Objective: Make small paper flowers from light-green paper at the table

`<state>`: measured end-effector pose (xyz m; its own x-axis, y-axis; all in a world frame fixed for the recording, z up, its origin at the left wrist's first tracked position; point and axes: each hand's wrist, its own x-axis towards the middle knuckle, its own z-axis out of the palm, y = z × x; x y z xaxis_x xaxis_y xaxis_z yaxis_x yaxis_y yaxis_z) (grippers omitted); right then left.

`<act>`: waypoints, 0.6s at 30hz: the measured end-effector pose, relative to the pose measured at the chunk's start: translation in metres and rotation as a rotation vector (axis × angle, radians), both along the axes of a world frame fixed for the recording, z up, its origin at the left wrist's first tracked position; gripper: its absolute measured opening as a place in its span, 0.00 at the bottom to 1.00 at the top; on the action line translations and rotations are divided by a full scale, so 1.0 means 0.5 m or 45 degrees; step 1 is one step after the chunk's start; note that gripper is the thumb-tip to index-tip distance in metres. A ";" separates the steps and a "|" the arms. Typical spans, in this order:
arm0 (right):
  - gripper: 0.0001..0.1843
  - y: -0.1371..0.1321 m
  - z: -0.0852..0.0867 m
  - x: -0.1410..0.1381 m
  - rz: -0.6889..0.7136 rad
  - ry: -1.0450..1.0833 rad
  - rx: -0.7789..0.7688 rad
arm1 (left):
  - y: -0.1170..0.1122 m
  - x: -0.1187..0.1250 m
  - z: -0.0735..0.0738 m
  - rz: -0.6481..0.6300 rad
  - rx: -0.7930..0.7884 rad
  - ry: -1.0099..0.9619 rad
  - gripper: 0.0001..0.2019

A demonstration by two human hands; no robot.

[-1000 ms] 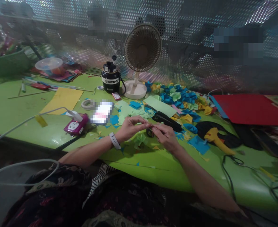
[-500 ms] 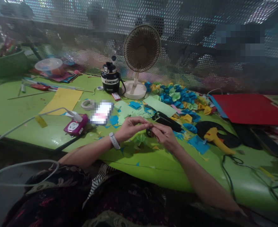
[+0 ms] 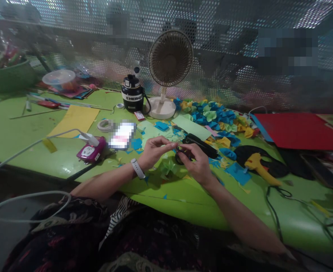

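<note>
My left hand (image 3: 154, 153), with a white band at the wrist, is closed in a pinch, its thumb and finger tips meeting near my right hand. My right hand (image 3: 196, 163) has its thumb and forefinger curled toward the same spot. Whatever sits between the fingertips is too small to make out. A dark round object (image 3: 179, 158) shows just under the right fingers, partly hidden by them. On the table below lies a light green folded-paper flower (image 3: 168, 168). Behind my right hand is a long black tool or case (image 3: 202, 145), perhaps a stapler.
On the green table (image 3: 183, 204) are a fan (image 3: 170, 58), a black bottle (image 3: 132, 96), a lit phone (image 3: 123, 135) and a purple power socket (image 3: 90, 150) with a white cable. Blue and yellow paper pieces (image 3: 211, 115) heap behind. A yellow glue gun (image 3: 258, 166) lies right.
My right hand's fingers have opened slightly and shifted away from the left fingertips. The dark round object and the paper flower show a little more.
</note>
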<state>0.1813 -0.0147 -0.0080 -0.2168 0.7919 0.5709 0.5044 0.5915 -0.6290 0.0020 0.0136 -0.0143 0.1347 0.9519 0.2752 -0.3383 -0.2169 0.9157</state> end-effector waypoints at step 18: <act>0.14 0.005 -0.013 0.002 0.108 0.052 -0.248 | 0.000 -0.001 0.002 -0.018 0.006 0.028 0.13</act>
